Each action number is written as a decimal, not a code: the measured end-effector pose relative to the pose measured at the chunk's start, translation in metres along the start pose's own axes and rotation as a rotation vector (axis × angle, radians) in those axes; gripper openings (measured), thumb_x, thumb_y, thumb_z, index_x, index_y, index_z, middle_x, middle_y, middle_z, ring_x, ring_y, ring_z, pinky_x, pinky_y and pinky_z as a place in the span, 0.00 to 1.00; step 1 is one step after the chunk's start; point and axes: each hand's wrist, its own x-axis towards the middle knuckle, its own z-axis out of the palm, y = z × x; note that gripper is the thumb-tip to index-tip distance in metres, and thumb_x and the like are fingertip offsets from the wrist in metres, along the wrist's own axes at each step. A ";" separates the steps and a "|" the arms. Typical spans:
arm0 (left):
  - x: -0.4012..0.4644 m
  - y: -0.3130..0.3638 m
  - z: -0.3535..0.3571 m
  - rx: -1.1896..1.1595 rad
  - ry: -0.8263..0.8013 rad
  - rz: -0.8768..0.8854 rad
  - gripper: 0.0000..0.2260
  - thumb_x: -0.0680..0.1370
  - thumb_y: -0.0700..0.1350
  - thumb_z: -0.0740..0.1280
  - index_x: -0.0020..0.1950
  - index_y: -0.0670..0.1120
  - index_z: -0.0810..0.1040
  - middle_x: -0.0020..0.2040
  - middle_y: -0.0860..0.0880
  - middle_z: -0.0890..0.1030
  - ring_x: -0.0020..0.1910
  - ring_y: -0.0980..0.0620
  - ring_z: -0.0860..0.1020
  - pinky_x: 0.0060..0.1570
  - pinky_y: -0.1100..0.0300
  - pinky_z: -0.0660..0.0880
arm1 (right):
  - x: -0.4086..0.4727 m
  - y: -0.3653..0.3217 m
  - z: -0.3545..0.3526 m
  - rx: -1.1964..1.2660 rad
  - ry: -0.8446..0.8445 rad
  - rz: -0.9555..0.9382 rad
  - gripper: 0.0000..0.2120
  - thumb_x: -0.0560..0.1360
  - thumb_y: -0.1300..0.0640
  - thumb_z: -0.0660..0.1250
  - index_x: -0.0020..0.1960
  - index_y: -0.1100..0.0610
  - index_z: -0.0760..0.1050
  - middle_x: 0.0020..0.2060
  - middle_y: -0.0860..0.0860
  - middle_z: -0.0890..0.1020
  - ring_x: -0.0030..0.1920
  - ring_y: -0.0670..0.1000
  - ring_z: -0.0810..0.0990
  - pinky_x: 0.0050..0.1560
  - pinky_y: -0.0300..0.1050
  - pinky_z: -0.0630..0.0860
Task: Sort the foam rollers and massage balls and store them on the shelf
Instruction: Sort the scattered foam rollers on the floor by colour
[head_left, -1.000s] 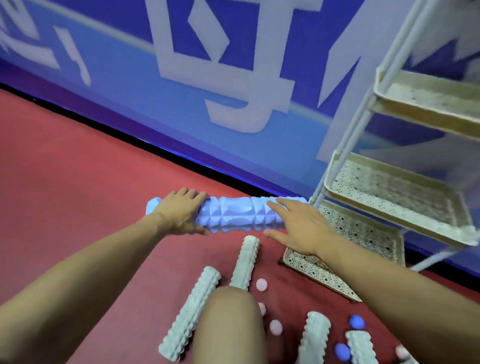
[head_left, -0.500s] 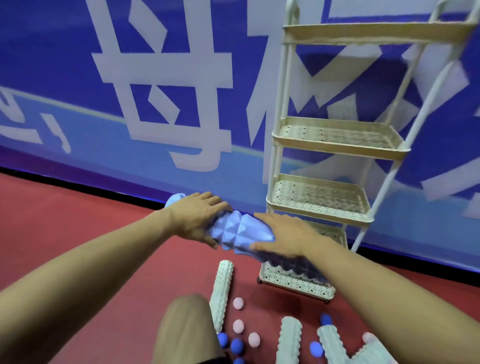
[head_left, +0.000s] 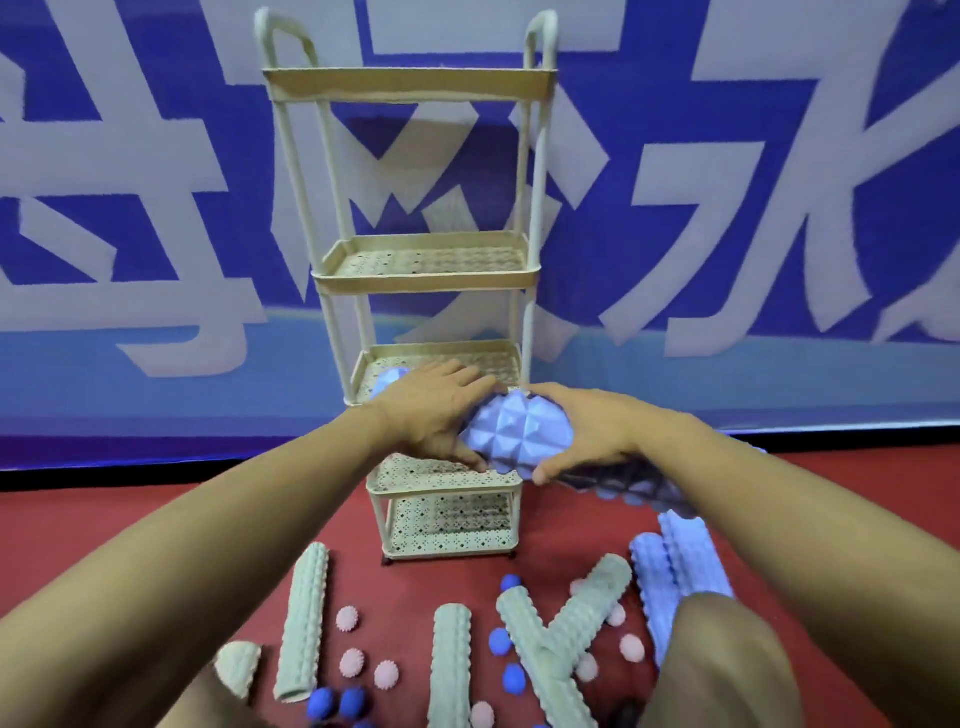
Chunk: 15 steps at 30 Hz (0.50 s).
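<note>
The cream shelf (head_left: 415, 280) stands against the blue wall banner (head_left: 727, 208), its tiers open toward the person. Red floor (head_left: 104, 530) spreads on both sides, littered nearer in with cream rollers (head_left: 304, 618) and pink balls (head_left: 347, 619) (blue ones too). The lilac foam roller (head_left: 519, 434) hangs before the lower tiers, long axis slanting from far-left to near-right. Left hand (head_left: 431, 410) and right hand (head_left: 597, 431) both grip it.

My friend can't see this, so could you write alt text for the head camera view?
Two bare hands, left hand and right hand, hold a long lilac faceted foam roller before a cream tiered plastic shelf. Pale ridged rollers and spiky pink balls lie on red floor.
</note>
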 end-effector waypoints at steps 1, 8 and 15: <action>0.014 0.010 0.003 -0.005 0.012 0.019 0.45 0.65 0.78 0.64 0.72 0.49 0.68 0.59 0.48 0.76 0.56 0.43 0.75 0.56 0.47 0.74 | -0.007 0.015 -0.003 0.009 -0.017 0.029 0.50 0.56 0.30 0.76 0.72 0.35 0.57 0.51 0.41 0.84 0.47 0.49 0.84 0.52 0.50 0.81; 0.112 0.079 0.052 -0.090 0.060 0.069 0.41 0.69 0.73 0.65 0.74 0.51 0.66 0.67 0.50 0.74 0.63 0.45 0.74 0.64 0.46 0.68 | -0.042 0.119 0.011 -0.059 0.058 0.219 0.48 0.55 0.24 0.72 0.70 0.38 0.61 0.55 0.42 0.81 0.52 0.52 0.81 0.54 0.53 0.78; 0.183 0.143 0.113 -0.182 0.002 -0.008 0.35 0.77 0.58 0.67 0.80 0.49 0.59 0.78 0.45 0.62 0.76 0.43 0.62 0.72 0.46 0.59 | -0.059 0.233 0.072 0.137 0.071 0.472 0.49 0.58 0.24 0.71 0.69 0.50 0.65 0.61 0.49 0.80 0.57 0.57 0.80 0.54 0.51 0.76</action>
